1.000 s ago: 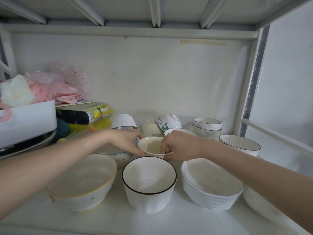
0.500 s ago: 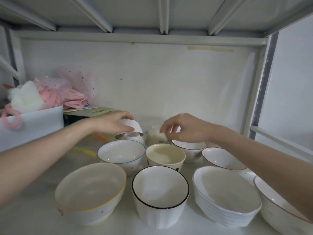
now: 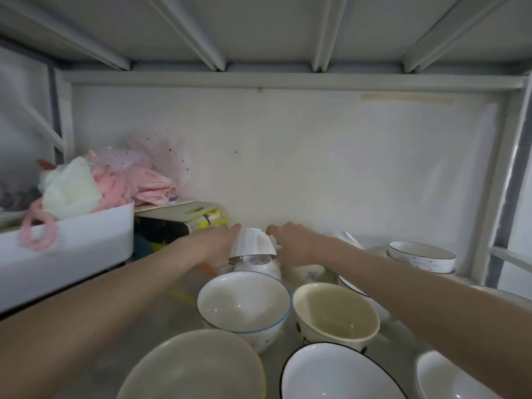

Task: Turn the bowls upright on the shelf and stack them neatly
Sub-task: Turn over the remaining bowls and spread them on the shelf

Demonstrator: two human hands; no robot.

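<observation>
A white fluted bowl (image 3: pixel 252 243) sits upside down on a small upright bowl (image 3: pixel 259 265) at the back of the shelf. My left hand (image 3: pixel 217 243) grips its left side and my right hand (image 3: pixel 292 243) curls against its right side. In front stand upright bowls: a blue-rimmed one (image 3: pixel 244 300), a cream one (image 3: pixel 335 312), a yellow-rimmed one (image 3: pixel 190 367) and a black-rimmed one (image 3: pixel 339 372). Behind my right wrist a tilted bowl (image 3: pixel 349 240) is partly hidden.
A white bin (image 3: pixel 72 249) of pink and white cloth fills the left side, with a dark box (image 3: pixel 178 223) beside it. Stacked speckled bowls (image 3: pixel 421 254) stand at the back right, white bowls (image 3: pixel 449 378) at the front right. The metal upright (image 3: pixel 506 180) bounds the right.
The cream bowl was set down in the middle. My right hand moved left from the flowered bowl to the upside-down white bowl, and my left hand shifted from its top to its side.
</observation>
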